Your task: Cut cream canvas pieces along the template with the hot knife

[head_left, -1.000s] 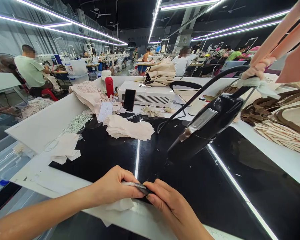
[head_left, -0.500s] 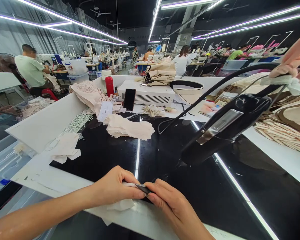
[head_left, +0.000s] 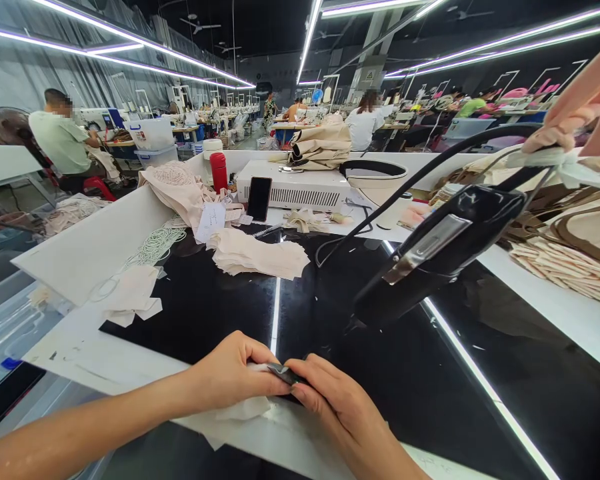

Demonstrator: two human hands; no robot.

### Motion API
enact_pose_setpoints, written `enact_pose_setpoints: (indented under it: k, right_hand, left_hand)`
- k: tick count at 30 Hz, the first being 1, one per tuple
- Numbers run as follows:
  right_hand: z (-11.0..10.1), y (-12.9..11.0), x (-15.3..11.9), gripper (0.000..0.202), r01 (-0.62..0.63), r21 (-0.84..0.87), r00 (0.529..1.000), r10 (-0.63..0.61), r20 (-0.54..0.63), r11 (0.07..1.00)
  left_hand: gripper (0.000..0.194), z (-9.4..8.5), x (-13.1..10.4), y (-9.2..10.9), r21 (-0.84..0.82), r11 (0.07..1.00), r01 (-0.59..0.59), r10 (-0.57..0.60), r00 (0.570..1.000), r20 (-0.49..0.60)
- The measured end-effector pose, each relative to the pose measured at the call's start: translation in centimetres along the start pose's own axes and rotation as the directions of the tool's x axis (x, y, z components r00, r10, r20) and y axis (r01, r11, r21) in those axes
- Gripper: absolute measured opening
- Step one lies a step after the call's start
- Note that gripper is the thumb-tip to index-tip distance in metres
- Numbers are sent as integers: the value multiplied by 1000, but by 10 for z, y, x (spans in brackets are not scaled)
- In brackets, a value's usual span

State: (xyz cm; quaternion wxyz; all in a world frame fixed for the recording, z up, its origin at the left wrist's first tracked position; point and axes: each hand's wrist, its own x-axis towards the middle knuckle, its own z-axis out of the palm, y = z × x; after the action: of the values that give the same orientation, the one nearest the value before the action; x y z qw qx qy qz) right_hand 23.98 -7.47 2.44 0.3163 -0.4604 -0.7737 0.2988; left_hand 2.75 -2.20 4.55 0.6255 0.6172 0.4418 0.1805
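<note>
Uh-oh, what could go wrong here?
The tool hangs from pink cloth, so it might swing and bump the right hand. The dark piece, pinched by that hand and the left hand, could slip out. The phone, propped upright, might topple.

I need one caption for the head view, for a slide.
Left hand and right hand hold a small dark piece between them at a black work surface; a pale fabric stack lies beyond.

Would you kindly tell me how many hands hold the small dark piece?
2: the left hand at the left end of the dark piece, the right hand at its right end. None seems hidden.
</note>
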Motion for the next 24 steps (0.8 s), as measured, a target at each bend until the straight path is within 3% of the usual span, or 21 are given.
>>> enact_pose_setpoints:
  k: [5,14,18,24]
  right_hand:
    - [2,0,3,54,32,-7,999,-32,-21,999]
    - [1,2,-1,46,-12,-18,1000,12,12,1000]
    - [4,5,-3,50,-6,12,1000,7,-18,1000]
    - [6,7,-8,44,-44,35,992,48,-114,998]
  left_hand:
    - [28,2,-1,2,-15,1000,-19,20,1000,16]
    - [28,2,-2,-4,23,999,-43,42,999,18]
    - [28,2,-3,-3,15,999,-38,38,999,15]
    - [23,3,-5,0,-38,994,-102,105,990,94]
